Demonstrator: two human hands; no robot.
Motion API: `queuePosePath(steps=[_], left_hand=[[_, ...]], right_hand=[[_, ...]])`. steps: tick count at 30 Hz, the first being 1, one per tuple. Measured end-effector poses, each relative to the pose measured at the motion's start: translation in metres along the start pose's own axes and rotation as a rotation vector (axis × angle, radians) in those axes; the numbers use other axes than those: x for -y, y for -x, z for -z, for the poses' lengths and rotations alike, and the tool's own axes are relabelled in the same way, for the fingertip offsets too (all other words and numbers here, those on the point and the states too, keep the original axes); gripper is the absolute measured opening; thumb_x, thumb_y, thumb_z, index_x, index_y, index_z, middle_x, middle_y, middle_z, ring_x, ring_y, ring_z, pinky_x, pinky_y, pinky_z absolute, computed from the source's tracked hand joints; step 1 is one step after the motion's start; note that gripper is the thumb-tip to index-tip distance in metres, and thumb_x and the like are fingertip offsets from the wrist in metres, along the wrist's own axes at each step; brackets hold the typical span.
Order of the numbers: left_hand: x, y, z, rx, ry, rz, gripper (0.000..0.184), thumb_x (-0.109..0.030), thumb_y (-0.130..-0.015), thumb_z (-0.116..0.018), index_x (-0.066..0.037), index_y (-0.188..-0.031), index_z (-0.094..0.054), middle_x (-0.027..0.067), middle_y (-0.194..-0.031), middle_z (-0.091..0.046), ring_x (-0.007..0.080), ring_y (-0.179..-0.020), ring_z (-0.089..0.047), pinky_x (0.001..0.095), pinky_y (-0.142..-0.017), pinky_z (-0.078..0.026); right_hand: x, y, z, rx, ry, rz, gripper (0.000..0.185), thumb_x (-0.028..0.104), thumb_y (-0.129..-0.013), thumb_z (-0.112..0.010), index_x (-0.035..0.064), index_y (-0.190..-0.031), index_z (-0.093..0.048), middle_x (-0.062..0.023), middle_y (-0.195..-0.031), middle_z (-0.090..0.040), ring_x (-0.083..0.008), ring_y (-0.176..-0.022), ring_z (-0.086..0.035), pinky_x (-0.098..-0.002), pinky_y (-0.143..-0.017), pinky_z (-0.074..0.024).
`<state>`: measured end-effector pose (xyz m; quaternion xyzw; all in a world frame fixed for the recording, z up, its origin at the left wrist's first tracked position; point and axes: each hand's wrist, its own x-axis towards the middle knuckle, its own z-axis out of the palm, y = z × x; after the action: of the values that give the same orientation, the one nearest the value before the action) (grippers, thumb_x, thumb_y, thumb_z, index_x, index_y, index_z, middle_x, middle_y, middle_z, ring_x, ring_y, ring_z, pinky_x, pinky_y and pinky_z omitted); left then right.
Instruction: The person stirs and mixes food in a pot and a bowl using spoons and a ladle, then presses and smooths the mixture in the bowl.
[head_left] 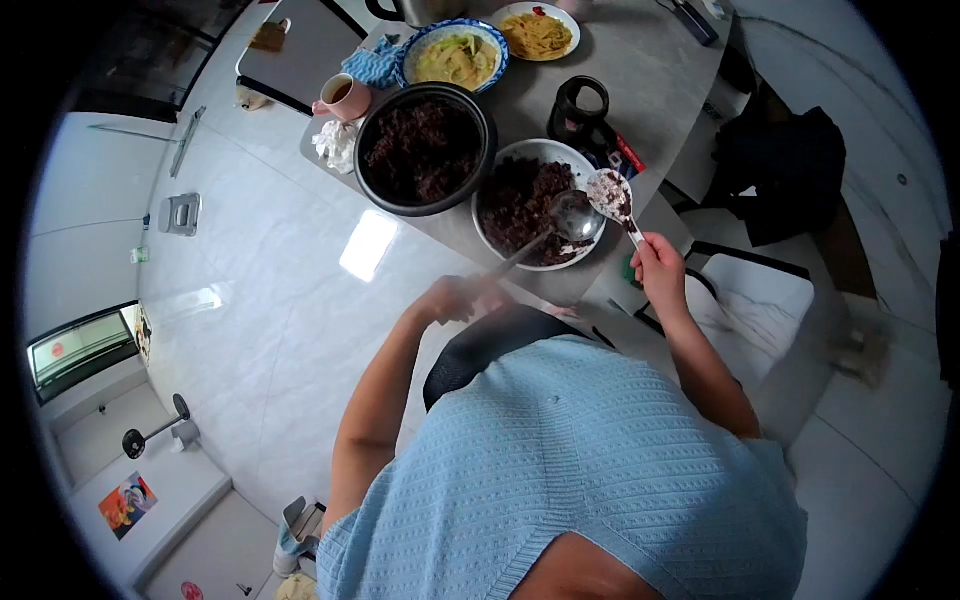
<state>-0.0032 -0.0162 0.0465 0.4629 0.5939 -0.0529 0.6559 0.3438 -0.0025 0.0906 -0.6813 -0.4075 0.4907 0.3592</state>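
My left hand [452, 299] is closed round the handle of a metal ladle [577, 216], whose bowl rests in the white bowl [484, 232] of dark rice [520, 200]. In my right hand [658, 262] is the handle of a pale spoon [610, 196] with rice stuck to it, held over the right rim of that bowl. Left of the white bowl stands a black pot [488, 125] holding more dark rice [420, 150].
Behind are a blue-rimmed dish [402, 62], a plate of yellow food [540, 32] and a dark round container [578, 108]. A pink cup [345, 97] and crumpled tissue [337, 146] sit at the table's left edge. A white chair [765, 300] stands at right.
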Motion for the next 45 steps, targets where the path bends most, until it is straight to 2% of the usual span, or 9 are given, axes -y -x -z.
queuePosePath(steps=[7, 12, 18, 23, 27, 29, 32, 39, 45], left_hand=[[-0.011, 0.016, 0.008, -0.025, 0.008, -0.212, 0.053, -0.054, -0.091, -0.043, -0.003, -0.093, -0.061, 0.0081, -0.078, -0.064, 0.0141, -0.06, -0.06, 0.0269, -0.045, -0.045], [-0.006, 0.014, 0.01, -0.05, 0.049, -0.284, 0.046, -0.044, -0.092, -0.047, -0.001, -0.1, -0.061, 0.0086, -0.08, -0.063, 0.0152, -0.067, -0.061, 0.0293, -0.06, -0.05], [0.012, 0.004, 0.009, -0.062, -0.057, -0.309, 0.042, -0.037, -0.092, -0.05, 0.002, -0.106, -0.059, 0.0095, -0.082, -0.063, 0.017, -0.072, -0.062, 0.03, -0.065, -0.051], [0.037, -0.008, 0.004, -0.146, -0.107, -0.435, 0.043, -0.036, -0.093, -0.049, 0.002, -0.112, -0.057, 0.0118, -0.087, -0.064, 0.0201, -0.074, -0.062, 0.031, -0.068, -0.052], [0.041, -0.037, 0.016, -0.225, -0.13, -0.33, 0.047, -0.038, -0.095, -0.045, 0.0, -0.12, -0.053, 0.0137, -0.102, -0.063, 0.0208, -0.081, -0.062, 0.0343, -0.075, -0.051], [0.035, -0.058, 0.017, -0.221, 0.465, -0.39, 0.05, -0.039, -0.095, -0.043, -0.001, -0.128, -0.046, 0.0133, -0.117, -0.057, 0.0221, -0.096, -0.059, 0.0382, -0.087, -0.046], [0.016, -0.085, 0.018, -0.018, 0.827, -0.407, 0.052, -0.039, -0.095, -0.044, -0.002, -0.131, -0.041, 0.0118, -0.125, -0.052, 0.0239, -0.109, -0.052, 0.04, -0.097, -0.039], [0.004, -0.077, 0.023, 0.001, 0.868, -0.294, 0.047, -0.033, -0.096, -0.043, -0.001, -0.13, -0.042, 0.0114, -0.121, -0.053, 0.0237, -0.11, -0.051, 0.0377, -0.097, -0.039], [0.017, -0.092, 0.025, 0.035, 0.792, -0.408, 0.046, -0.026, -0.094, -0.046, 0.0, -0.13, -0.041, 0.012, -0.121, -0.053, 0.0247, -0.11, -0.051, 0.037, -0.095, -0.04]], right_hand=[[0.011, -0.023, -0.01, -0.049, 0.276, 0.137, 0.017, 0.014, -0.088, -0.051, 0.0031, -0.098, -0.06, -0.0054, -0.065, -0.057, -0.0139, -0.059, -0.055, -0.0298, -0.056, -0.0438], [0.026, -0.039, -0.026, -0.138, 0.731, 0.406, 0.017, 0.017, -0.086, -0.052, 0.0065, -0.095, -0.061, -0.016, -0.079, -0.063, -0.032, -0.074, -0.063, -0.0414, -0.064, -0.0481], [0.054, -0.073, -0.057, 0.058, 1.274, 0.222, 0.017, 0.018, -0.082, -0.055, 0.0079, -0.09, -0.064, -0.0162, -0.088, -0.065, -0.036, -0.083, -0.063, -0.0454, -0.071, -0.0502], [0.034, -0.103, -0.074, 0.123, 1.171, 0.138, 0.019, 0.018, -0.08, -0.054, 0.0048, -0.09, -0.064, -0.0185, -0.093, -0.064, -0.0374, -0.088, -0.061, -0.0467, -0.077, -0.0488], [0.025, -0.115, -0.085, 0.244, 1.027, 0.191, 0.02, 0.017, -0.08, -0.052, 0.0024, -0.089, -0.062, -0.0214, -0.094, -0.062, -0.038, -0.09, -0.06, -0.0466, -0.08, -0.0474], [0.028, -0.109, -0.097, 0.24, 1.058, 0.205, 0.02, 0.018, -0.079, -0.053, 0.0024, -0.088, -0.062, -0.0214, -0.093, -0.062, -0.0383, -0.089, -0.06, -0.0468, -0.079, -0.0476], [0.03, -0.1, -0.117, 0.263, 1.129, 0.287, 0.017, 0.017, -0.078, -0.055, 0.0032, -0.085, -0.062, -0.0194, -0.089, -0.064, -0.0365, -0.086, -0.061, -0.0468, -0.075, -0.049], [0.035, -0.071, -0.153, 0.4, 1.31, 0.475, 0.014, 0.008, -0.07, -0.06, 0.0039, -0.081, -0.068, -0.0161, -0.083, -0.066, -0.0336, -0.079, -0.064, -0.043, -0.07, -0.0516], [0.021, -0.055, -0.157, 0.467, 1.359, 0.576, 0.012, 0.007, -0.071, -0.059, 0.0027, -0.079, -0.067, -0.015, -0.082, -0.066, -0.0302, -0.079, -0.065, -0.0414, -0.067, -0.0524]])
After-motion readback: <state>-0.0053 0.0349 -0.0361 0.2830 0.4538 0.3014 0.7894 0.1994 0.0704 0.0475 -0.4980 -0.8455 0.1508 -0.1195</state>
